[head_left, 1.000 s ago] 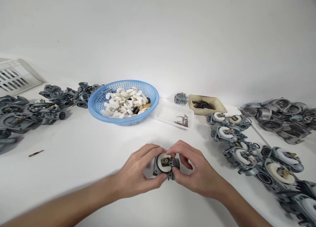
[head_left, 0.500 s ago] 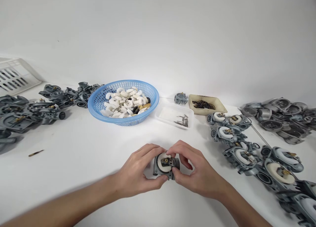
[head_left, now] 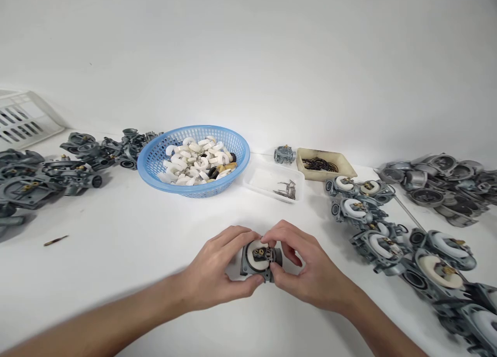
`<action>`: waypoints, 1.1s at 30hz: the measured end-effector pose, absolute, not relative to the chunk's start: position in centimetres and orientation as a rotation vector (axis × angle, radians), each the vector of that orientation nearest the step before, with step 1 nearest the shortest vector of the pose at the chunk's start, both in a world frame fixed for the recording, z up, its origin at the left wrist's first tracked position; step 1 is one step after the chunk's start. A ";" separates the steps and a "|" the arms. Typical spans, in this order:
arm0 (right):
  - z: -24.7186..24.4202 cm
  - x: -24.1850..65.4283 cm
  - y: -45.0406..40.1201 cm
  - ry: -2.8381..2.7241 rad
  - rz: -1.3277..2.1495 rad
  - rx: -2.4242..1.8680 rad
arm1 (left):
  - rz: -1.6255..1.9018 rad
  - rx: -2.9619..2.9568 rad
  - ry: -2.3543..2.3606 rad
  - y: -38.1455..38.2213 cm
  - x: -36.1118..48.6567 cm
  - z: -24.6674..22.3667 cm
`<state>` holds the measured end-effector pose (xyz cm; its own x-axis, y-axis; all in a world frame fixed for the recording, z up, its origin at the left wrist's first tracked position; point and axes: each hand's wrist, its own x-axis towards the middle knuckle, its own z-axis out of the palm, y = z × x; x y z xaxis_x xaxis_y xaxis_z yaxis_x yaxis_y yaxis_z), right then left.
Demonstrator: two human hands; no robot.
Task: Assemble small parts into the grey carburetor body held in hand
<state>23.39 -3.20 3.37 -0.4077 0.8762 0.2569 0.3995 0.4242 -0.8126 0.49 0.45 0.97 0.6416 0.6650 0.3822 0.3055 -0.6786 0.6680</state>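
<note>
A grey metal carburetor (head_left: 248, 265) sits on the white table between my two hands, its open side facing up. Inside it lies a white C-shaped float (head_left: 253, 252), with brass jets in the middle. My left hand (head_left: 217, 271) is closed on the carburetor's left side, fingers along the far edge and thumb at the near edge. From the right, my right hand (head_left: 305, 266) has its index finger and thumb at the float's hinge end. Whether a small pin is between those fingertips cannot be made out.
A blue basket (head_left: 145, 173) of floats stands behind my hands. Beside it are a clear tray (head_left: 258, 183) of thin pins and a beige tray (head_left: 344, 165) of black rings. Carburetors (head_left: 386, 245) with floats line the right; more carburetor bodies (head_left: 70, 175) and a small brass-coloured tool (head_left: 56, 240) lie left.
</note>
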 end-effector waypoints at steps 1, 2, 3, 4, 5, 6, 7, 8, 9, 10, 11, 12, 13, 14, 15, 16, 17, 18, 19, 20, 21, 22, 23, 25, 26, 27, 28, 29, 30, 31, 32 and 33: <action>3.4 23.4 -3.2 -1.983 0.879 -1.076 | 0.842 2.300 0.756 0.5 0.5 1.0; 3.4 23.4 -3.2 -1.980 0.882 -1.076 | 0.839 2.300 0.756 0.5 0.5 1.0; 3.4 23.4 -3.2 -1.977 0.886 -1.076 | 0.836 2.300 0.754 0.5 0.5 1.0; 3.4 23.3 -3.1 -1.976 0.891 -1.078 | 0.833 2.300 0.753 0.5 0.5 1.0; 3.4 23.3 -3.1 -1.975 0.895 -1.079 | 0.830 2.300 0.753 0.5 0.5 1.0; 3.3 23.3 -3.1 -1.973 0.896 -1.078 | 0.829 2.301 0.752 0.5 0.5 1.0; 3.3 23.4 -3.1 -1.972 0.897 -1.076 | 0.829 2.302 0.751 0.4 0.5 1.0; 3.4 23.4 -3.1 -1.971 0.897 -1.074 | 0.826 2.303 0.752 0.4 0.4 1.0; 3.4 23.4 -3.1 -1.970 0.896 -1.072 | 0.822 2.304 0.752 0.4 0.4 0.9; 3.4 23.4 -3.1 -1.970 0.894 -1.070 | 0.816 2.303 0.752 0.4 0.4 0.9; 3.4 23.4 -3.1 -1.968 0.890 -1.066 | 0.808 2.302 0.753 0.4 0.4 0.9; 3.4 23.4 -3.1 -1.968 0.887 -1.062 | 0.798 2.300 0.756 0.4 0.3 0.9; 3.4 23.4 -3.1 -1.969 0.884 -1.059 | 0.790 2.298 0.760 0.5 0.3 0.9; 3.5 23.4 -3.1 -1.970 0.882 -1.056 | 0.785 2.299 0.762 0.5 0.3 0.9; 3.5 23.4 -3.1 -1.970 0.882 -1.056 | 0.783 2.299 0.763 0.5 0.3 0.8; 3.5 23.4 -3.1 -1.968 0.884 -1.058 | 0.781 2.299 0.763 0.5 0.3 0.8; 3.5 23.4 -3.1 -1.967 0.888 -1.061 | 0.781 2.298 0.763 0.5 0.3 0.8; 3.4 23.4 -3.1 -1.966 0.893 -1.063 | 0.781 2.298 0.761 0.5 0.3 0.8; 3.4 23.4 -3.1 -1.966 0.896 -1.067 | 0.781 2.297 0.758 0.5 0.3 0.8; 3.4 23.4 -3.1 -1.968 0.898 -1.067 | 0.780 2.296 0.759 0.5 0.3 0.8; 3.3 23.4 -3.1 -1.970 0.899 -1.065 | 0.778 2.295 0.761 0.4 0.3 0.8; 3.3 23.5 -3.1 -1.972 0.897 -1.062 | 0.776 2.296 0.763 0.4 0.3 0.8; 3.2 23.5 -3.1 -1.973 0.893 -1.057 | 0.775 2.296 0.764 0.4 0.3 0.8; 3.2 23.6 -3.1 -1.970 0.880 -1.044 | 0.770 2.296 0.767 0.4 0.3 0.9; 3.2 23.6 -3.1 -1.968 0.875 -1.037 | 0.769 2.299 0.767 0.4 0.3 0.9; 3.2 23.6 -3.1 -1.965 0.871 -1.035 | 0.769 2.301 0.767 0.4 0.3 0.9; 3.2 23.6 -3.1 -1.965 0.870 -1.033 | 0.770 2.304 0.768 0.3 0.3 0.9; 3.3 23.5 -3.1 -1.965 0.873 -1.036 | 0.771 2.307 0.768 0.4 0.3 0.9; 3.3 23.5 -3.1 -1.967 0.880 -1.042 | 0.771 2.308 0.768 0.4 0.3 0.9; 3.4 23.6 -3.1 -1.971 0.889 -1.050 | 0.772 2.308 0.766 0.4 0.4 0.9; 3.4 23.6 -3.1 -1.975 0.898 -1.057 | 0.772 2.306 0.764 0.4 0.4 1.0; 3.5 23.6 -3.1 -1.981 0.906 -1.066 | 0.770 2.304 0.762 0.4 0.4 1.0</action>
<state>23.64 -3.08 3.47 -0.4157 0.8750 0.2483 0.3845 0.4165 -0.8239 0.36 0.43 0.96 0.6687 0.6650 0.3325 0.3255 -0.6639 0.6733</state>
